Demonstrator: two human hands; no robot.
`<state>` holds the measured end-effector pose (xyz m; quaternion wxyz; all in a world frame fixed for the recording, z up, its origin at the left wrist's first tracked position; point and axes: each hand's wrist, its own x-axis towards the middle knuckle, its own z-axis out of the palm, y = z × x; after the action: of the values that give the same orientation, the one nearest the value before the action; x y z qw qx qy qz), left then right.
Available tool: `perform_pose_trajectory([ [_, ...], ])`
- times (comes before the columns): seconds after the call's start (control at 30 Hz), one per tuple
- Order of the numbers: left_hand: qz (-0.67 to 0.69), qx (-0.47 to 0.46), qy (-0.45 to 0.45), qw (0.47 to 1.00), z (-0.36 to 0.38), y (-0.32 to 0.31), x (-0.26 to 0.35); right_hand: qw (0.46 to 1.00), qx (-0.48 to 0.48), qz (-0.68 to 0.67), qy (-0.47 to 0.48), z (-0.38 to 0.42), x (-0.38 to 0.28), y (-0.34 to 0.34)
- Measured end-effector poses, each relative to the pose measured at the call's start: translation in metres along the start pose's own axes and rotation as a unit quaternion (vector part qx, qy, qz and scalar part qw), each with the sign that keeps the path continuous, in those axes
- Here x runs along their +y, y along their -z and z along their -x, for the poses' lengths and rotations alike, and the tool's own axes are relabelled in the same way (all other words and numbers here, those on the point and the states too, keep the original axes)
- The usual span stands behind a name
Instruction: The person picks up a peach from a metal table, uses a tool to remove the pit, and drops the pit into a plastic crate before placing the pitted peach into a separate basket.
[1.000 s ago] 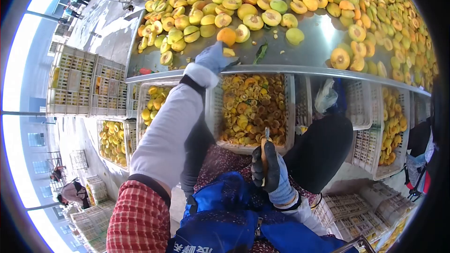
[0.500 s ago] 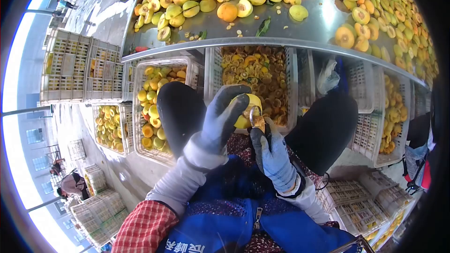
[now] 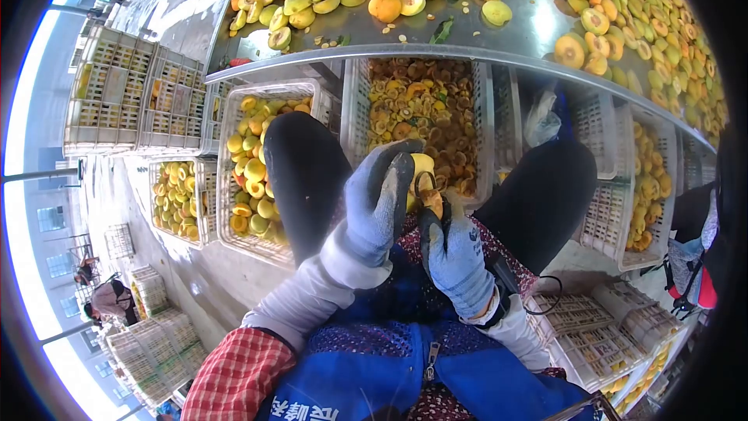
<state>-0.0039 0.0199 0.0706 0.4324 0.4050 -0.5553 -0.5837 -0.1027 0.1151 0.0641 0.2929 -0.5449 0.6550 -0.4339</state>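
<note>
My left hand (image 3: pixel 378 199), in a grey-blue glove with dark fingertips, is closed round a yellow fruit half (image 3: pixel 421 165). Against the fruit's right side, my right hand (image 3: pixel 453 249), gloved alike, grips a small tool with a curved metal loop (image 3: pixel 426 187). An orange-brown piece shows beside the loop, just above my right fingertips. Both hands are close together above my lap. Beyond them stands a crate (image 3: pixel 357 109) of brownish scraps and fruit pieces.
Halved fruits lie on a metal table (image 3: pixel 327 37) ahead. Fruit crates stand to the left (image 3: pixel 227 164) and right (image 3: pixel 623 187), with stacked crates (image 3: pixel 109 93) at the far left. My knees flank the scrap crate. A person (image 3: pixel 111 302) is at the lower left.
The view has shifted slightly, so the table and crates appear higher. The fruit half has turned in my left hand and now shows narrower beside the tool.
</note>
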Motion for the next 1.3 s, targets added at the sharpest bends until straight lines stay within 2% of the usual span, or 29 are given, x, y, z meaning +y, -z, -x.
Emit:
perform_pose_trajectory([
  [0.13,-0.053,-0.007,-0.05,0.997,-0.001,0.004,-0.002,0.999,0.02,0.031,-0.011,0.013,0.007,-0.007],
  [0.23,-0.108,-0.028,-0.071,0.991,-0.001,0.008,-0.004,1.0,0.013,-0.02,-0.004,0.02,0.016,-0.014],
  [0.3,-0.109,-0.044,-0.082,0.99,0.001,0.008,-0.006,0.987,0.079,0.089,0.111,0.024,0.025,-0.02],
  [0.33,-0.111,-0.042,-0.08,0.99,0.002,0.008,-0.005,0.987,0.078,0.086,0.111,0.027,0.026,-0.019],
  [0.4,-0.127,-0.081,-0.029,0.988,0.002,0.008,0.001,0.989,-0.004,-0.148,0.003,0.035,0.029,-0.019],
  [0.43,-0.183,-0.112,-0.063,0.975,-0.003,0.008,0.007,0.989,-0.006,-0.15,0.004,0.039,0.032,-0.022],
  [0.5,-0.22,-0.134,-0.082,0.963,-0.006,0.008,0.008,0.916,0.016,-0.383,-0.117,0.049,0.039,-0.033],
  [0.53,-0.256,-0.158,-0.103,0.948,-0.008,0.008,0.009,0.914,0.012,-0.389,-0.114,0.051,0.046,-0.032],
  [0.57,-0.27,-0.155,-0.113,0.944,-0.008,0.006,0.012,0.871,-0.056,-0.446,-0.196,0.055,0.056,-0.026],
  [0.6,-0.278,-0.155,-0.112,0.942,-0.008,0.004,0.01,0.816,-0.126,-0.494,-0.273,0.055,0.061,-0.025],
  [0.63,-0.286,-0.152,-0.111,0.94,-0.008,0.004,0.011,0.73,-0.157,-0.615,-0.254,0.045,0.046,-0.016],
  [0.67,-0.292,-0.151,-0.11,0.938,-0.007,0.003,0.011,0.729,-0.162,-0.616,-0.252,0.037,0.035,-0.01],
  [0.73,-0.301,-0.149,-0.116,0.935,-0.006,0.002,0.008,0.601,-0.165,-0.689,-0.371,0.027,0.022,-0.002],
  [0.77,-0.309,-0.148,-0.12,0.932,-0.005,0.001,0.005,0.601,-0.164,-0.688,-0.371,0.026,0.023,-0.003],
  [0.83,-0.285,-0.148,-0.124,0.939,-0.007,0.0,0.0,0.463,-0.234,-0.782,-0.345,0.024,0.027,-0.004],
  [0.87,-0.263,-0.146,-0.131,0.945,-0.008,0.0,-0.003,0.465,-0.233,-0.781,-0.346,0.021,0.026,-0.004],
  [0.93,-0.232,-0.132,-0.131,0.955,-0.005,-0.001,-0.018,0.335,-0.245,-0.842,-0.345,0.017,0.023,-0.002],
  [0.97,-0.203,-0.119,-0.133,0.963,-0.005,-0.001,-0.023,0.327,-0.297,-0.845,-0.299,0.016,0.033,-0.004],
  [1.0,-0.201,-0.12,-0.135,0.963,-0.006,-0.003,-0.024,0.331,-0.296,-0.845,-0.298,0.017,0.036,-0.007],
  [1.07,-0.02,-0.126,0.079,0.989,-0.002,-0.006,-0.025,0.234,-0.301,-0.887,-0.261,0.019,0.037,-0.01],
  [1.1,0.075,-0.12,0.132,0.981,-0.001,-0.004,-0.027,0.236,-0.301,-0.887,-0.261,0.015,0.035,-0.011],
  [1.13,0.077,-0.12,0.132,0.981,0.002,-0.004,-0.033,0.251,-0.325,-0.895,-0.177,0.01,0.033,-0.013],
  [1.17,0.081,-0.064,0.156,0.982,0.005,-0.006,-0.04,0.265,-0.348,-0.895,-0.091,0.008,0.031,-0.013],
  [1.2,0.084,-0.01,0.178,0.98,0.004,-0.008,-0.04,0.267,-0.35,-0.894,-0.09,0.008,0.031,-0.01],
  [1.23,0.144,0.027,0.22,0.964,-0.001,-0.002,-0.038,0.3,-0.295,-0.895,-0.148,0.01,0.033,-0.006],
  [1.27,0.156,0.076,0.214,0.961,-0.004,0.0,-0.035,0.33,-0.237,-0.89,-0.205,0.012,0.035,-0.002],
  [1.3,0.153,0.066,0.186,0.968,-0.009,0.008,-0.033,0.361,-0.187,-0.873,-0.27,0.008,0.034,0.003],
])
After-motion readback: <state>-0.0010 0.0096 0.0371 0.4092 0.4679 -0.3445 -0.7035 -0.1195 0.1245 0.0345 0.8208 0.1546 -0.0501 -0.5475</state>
